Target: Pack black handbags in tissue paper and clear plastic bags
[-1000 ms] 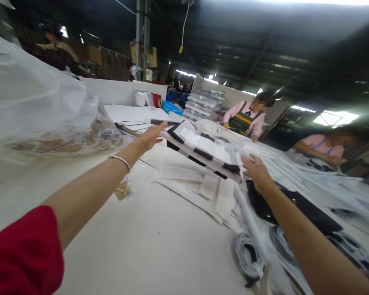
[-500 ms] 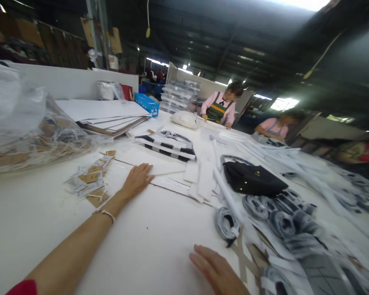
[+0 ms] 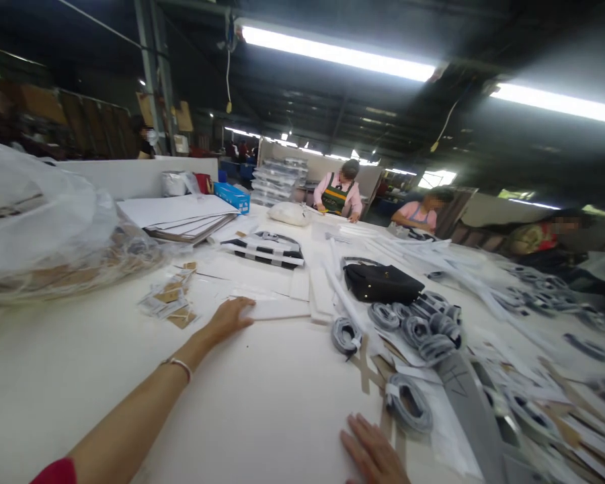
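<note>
My left hand (image 3: 230, 318) is at the left end of a thin white board (image 3: 282, 310), with fingers and thumb closing on its edge. Low in the picture, my right hand (image 3: 376, 454) is spread over the white table, palm down and holding nothing. Just beyond it is a rolled grey strap (image 3: 408, 403) in clear wrapping. Brown and white tags (image 3: 174, 296) with strings are scattered left of my left hand. Behind the board, a black-and-white handbag (image 3: 265, 250) is partly wrapped in white. A black handbag (image 3: 383, 281) lies to the right.
Several wrapped strap rolls (image 3: 416, 329) crowd the right side, with paper and card pieces. A large clear plastic bag (image 3: 55, 228) bulges at the left. Stacked white boards (image 3: 181, 214) and a blue box (image 3: 232, 197) sit behind. Co-workers (image 3: 339, 191) are across the table.
The view has tilted upward, bringing ceiling lights in. My left hand has closed at the board's end, and the board lies nearer me. My right hand has shifted slightly right, fingers more spread.
</note>
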`<state>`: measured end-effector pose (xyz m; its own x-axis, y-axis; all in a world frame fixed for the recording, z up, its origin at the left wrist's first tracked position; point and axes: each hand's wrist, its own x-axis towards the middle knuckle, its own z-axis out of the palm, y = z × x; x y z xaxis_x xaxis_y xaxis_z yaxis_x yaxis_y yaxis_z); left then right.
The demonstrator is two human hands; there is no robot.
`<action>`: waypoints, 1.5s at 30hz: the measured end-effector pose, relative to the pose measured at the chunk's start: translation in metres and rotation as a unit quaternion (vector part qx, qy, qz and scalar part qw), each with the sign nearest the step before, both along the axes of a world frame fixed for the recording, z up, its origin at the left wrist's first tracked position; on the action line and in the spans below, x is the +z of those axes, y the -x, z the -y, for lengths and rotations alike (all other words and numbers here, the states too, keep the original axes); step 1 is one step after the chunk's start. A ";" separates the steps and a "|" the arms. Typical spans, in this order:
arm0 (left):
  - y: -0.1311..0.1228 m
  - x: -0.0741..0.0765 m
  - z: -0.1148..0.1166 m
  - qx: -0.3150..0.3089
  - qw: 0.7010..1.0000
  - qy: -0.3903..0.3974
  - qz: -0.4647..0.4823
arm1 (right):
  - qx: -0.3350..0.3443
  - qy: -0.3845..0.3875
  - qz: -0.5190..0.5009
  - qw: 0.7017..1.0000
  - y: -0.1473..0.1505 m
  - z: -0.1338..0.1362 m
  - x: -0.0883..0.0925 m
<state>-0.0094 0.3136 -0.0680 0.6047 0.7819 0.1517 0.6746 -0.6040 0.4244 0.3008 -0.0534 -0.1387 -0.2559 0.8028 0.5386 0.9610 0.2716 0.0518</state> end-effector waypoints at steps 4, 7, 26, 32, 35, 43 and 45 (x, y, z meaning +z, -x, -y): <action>-0.001 -0.003 0.038 0.015 1.000 0.001 0.007 | 0.035 -0.009 0.019 0.999 -0.005 -0.003 -0.004; -0.002 -0.005 0.062 0.027 0.999 -0.004 0.022 | 0.006 -0.033 -0.023 0.999 -0.004 -0.002 -0.008; 0.001 -0.023 0.102 -0.019 0.997 -0.017 0.066 | -0.075 -0.133 -0.022 0.988 0.017 0.011 0.018; 0.004 -0.021 0.105 0.008 0.990 -0.052 0.129 | -0.049 -0.131 -0.110 0.984 0.023 0.017 0.028; 0.001 -0.014 0.108 0.011 0.985 -0.065 0.160 | -0.058 -0.135 -0.148 0.978 0.023 0.020 0.028; -0.070 -0.017 0.130 -0.039 0.981 -0.056 0.184 | -0.083 -0.152 -0.227 0.958 0.027 0.025 0.037; -0.083 -0.021 0.135 -0.043 0.986 -0.061 0.148 | -0.081 -0.142 -0.239 0.957 0.029 0.026 0.042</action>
